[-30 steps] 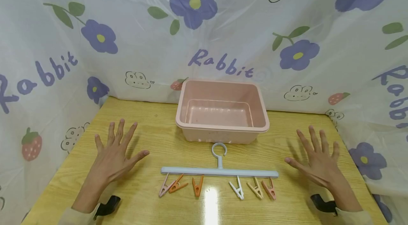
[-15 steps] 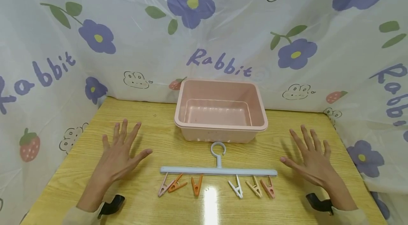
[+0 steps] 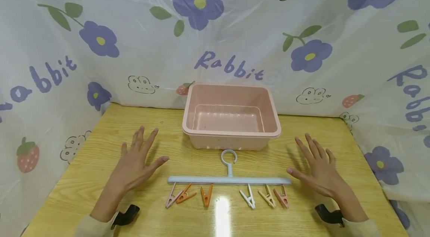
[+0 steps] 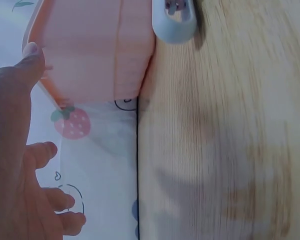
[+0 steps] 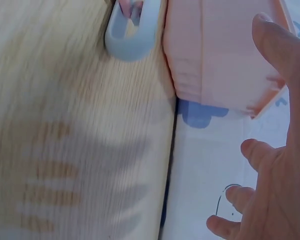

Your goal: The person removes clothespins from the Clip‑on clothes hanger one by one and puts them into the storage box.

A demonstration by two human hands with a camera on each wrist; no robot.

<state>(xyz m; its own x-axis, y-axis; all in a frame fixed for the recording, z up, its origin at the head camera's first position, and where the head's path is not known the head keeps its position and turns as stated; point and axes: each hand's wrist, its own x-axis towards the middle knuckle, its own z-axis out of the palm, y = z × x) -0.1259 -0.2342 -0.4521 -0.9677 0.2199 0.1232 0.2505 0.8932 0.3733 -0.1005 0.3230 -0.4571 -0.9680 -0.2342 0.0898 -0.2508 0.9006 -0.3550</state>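
A pale blue hanger bar with a hook lies across the table, several clothespins along its front side. From left they are a pink clothespin, two orange ones, a white clothespin, a cream clothespin and a salmon clothespin. My left hand, fingers spread and holding nothing, hovers left of the bar; its thumb is nearest the bar's left end. On the other side, my right hand is likewise spread and bare, thumb toward the right end. In the wrist views the bar's ends show beyond the hands.
Behind the hanger stands a pink plastic basin, nothing inside it, close to the back curtain. That printed curtain encloses the wooden table at the back and both sides. Black wrist-worn pieces sit at both sleeves.
Both hands have moved inward toward the ends of the hanger, the left one to the right and the right one to the left. The head view has shifted slightly; basin, hanger and clothespins stay put.
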